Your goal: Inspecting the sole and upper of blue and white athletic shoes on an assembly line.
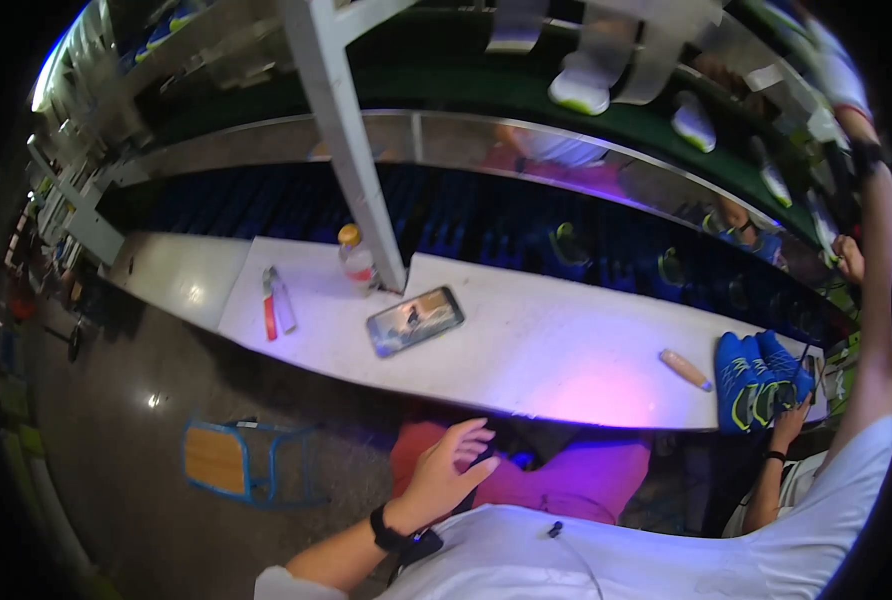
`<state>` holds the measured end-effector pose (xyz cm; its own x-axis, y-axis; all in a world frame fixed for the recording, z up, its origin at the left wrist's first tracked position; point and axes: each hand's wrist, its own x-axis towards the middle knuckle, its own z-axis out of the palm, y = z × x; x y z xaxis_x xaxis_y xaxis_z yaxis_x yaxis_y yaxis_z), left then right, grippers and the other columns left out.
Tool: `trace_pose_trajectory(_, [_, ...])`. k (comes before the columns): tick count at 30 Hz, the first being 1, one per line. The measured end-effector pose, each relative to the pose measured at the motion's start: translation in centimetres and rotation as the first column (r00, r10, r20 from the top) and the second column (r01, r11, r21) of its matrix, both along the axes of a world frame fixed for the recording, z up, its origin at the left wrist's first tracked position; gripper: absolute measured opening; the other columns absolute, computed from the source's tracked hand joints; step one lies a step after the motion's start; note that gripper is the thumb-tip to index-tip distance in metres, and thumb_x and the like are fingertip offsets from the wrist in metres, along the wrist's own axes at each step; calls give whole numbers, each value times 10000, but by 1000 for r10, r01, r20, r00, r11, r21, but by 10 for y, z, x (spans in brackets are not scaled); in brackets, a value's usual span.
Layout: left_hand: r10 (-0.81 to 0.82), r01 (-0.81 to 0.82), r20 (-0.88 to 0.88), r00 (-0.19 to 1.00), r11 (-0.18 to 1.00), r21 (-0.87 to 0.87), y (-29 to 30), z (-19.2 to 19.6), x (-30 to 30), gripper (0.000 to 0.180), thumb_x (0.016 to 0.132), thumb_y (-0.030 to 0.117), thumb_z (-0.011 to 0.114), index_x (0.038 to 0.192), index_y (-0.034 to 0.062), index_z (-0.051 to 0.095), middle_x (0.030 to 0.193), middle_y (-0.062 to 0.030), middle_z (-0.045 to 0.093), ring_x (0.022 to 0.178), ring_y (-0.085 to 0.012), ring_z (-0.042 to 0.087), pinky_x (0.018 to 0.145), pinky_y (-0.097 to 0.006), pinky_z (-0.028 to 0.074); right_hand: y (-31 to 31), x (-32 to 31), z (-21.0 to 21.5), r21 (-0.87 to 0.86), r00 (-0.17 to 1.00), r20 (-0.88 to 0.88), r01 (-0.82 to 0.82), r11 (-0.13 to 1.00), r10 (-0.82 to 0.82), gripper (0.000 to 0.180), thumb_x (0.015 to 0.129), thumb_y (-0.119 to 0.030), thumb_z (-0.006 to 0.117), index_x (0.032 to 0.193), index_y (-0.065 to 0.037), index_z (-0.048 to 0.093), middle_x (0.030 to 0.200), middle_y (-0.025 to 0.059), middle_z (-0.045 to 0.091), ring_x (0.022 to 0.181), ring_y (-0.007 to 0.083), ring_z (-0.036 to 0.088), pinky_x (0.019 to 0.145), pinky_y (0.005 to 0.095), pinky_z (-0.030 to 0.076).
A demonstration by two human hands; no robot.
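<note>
The wearer's upper garment was a white short-sleeved shirt (666, 562), bearing a thin cable (580, 562) with a small black piece (556, 529) at its upper end. The lower garment (596, 468) was pinkish red, partly violet-tinted. A black band (387, 530) encircled the left wrist, a dark band (866, 157) the right.

Phone (415, 321) lies nr yellow-capped btl (358, 268) on wht bench (536, 340).

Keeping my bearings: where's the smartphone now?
In the head view, left of centre, the smartphone lies on the white bench, near the white post, right of the red-handled tool.
</note>
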<state>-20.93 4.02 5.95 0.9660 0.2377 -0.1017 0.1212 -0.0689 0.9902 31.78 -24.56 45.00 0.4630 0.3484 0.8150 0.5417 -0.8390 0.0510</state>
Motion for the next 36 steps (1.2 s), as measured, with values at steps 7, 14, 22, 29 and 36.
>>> trace_pose_trajectory(7, [166,-178,-131,977,981,-83,-4,-2,-6,529,1004,127,790,1464,-4,564,1276,-163,747,1080,-200,752,949,-343,615,169,-27,-61,-259,788,253,-504,824,562,286,1041,-345,687,1185,-104,745,1097,170,737,1047,389,707,902,481,576])
trace_pose_trajectory(14, [37,-81,174,984,964,253,5,-2,91,516,998,208,787,1430,22,575,1234,-155,761,1095,-293,754,955,-386,607,174,-43,-144,-139,863,-443,-334,932,243,609,1040,-626,583,1191,-76,797,1154,212,769,1097,417,731,978,478,553])
trace_pose_trajectory(22, [132,-328,374,918,784,527,15,-33,314,671,892,220,840,1409,-63,519,1379,-300,614,1351,-466,558,1152,-518,460,116,-19,-165,126,778,-374,-497,859,505,261,1002,-287,748,1125,-70,821,933,144,779,828,233,749,797,351,583])
trace_pose_trajectory(29, [518,-303,-262,815,765,568,1,-71,474,971,742,538,946,1421,-7,518,1350,-345,614,1290,-370,642,1099,-481,543,116,-26,-158,-102,842,-158,-533,840,515,218,934,-252,815,1006,-49,786,882,185,742,811,355,735,755,433,592])
trace_pose_trajectory(36, [574,-603,-202,794,785,-139,18,-29,451,412,801,139,861,1158,21,690,1087,-171,742,959,-309,741,840,-472,601,116,-19,-162,-2,821,-206,-545,839,533,202,923,-195,818,1047,-48,755,905,180,736,842,355,722,760,431,584])
